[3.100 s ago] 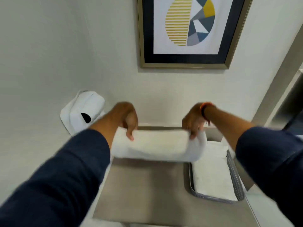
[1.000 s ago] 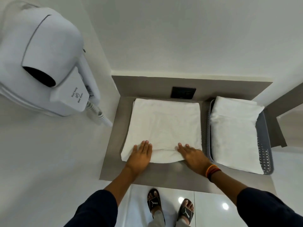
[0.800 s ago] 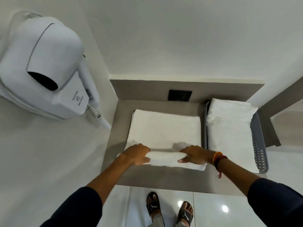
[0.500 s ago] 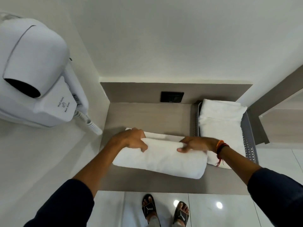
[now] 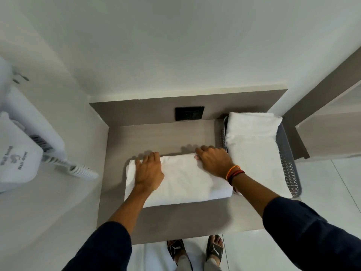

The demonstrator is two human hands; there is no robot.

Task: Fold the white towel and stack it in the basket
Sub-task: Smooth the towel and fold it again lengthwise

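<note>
The white towel [image 5: 185, 180] lies folded into a thick oblong on the grey shelf [image 5: 156, 137], its long side running left to right. My left hand [image 5: 149, 171] rests palm down on its left part, fingers slightly apart. My right hand [image 5: 214, 161] lies over its far right corner, fingers reaching past the far edge, wrist with orange and red bands. Neither hand lifts the towel. The grey perforated basket [image 5: 289, 159] stands just right of the towel and holds folded white towels [image 5: 252, 149].
A wall-mounted white hair dryer [image 5: 21, 153] with a coiled cord [image 5: 78, 171] hangs at the left. A black socket plate [image 5: 189, 112] sits on the shelf's back panel. Walls close in at the back and left. My sandalled feet [image 5: 195, 251] stand on the glossy floor below.
The towel was spread flat a second ago. Both hands lifted its near edge and folded it over away from me. It is now half as deep, with my hands laid on top.
</note>
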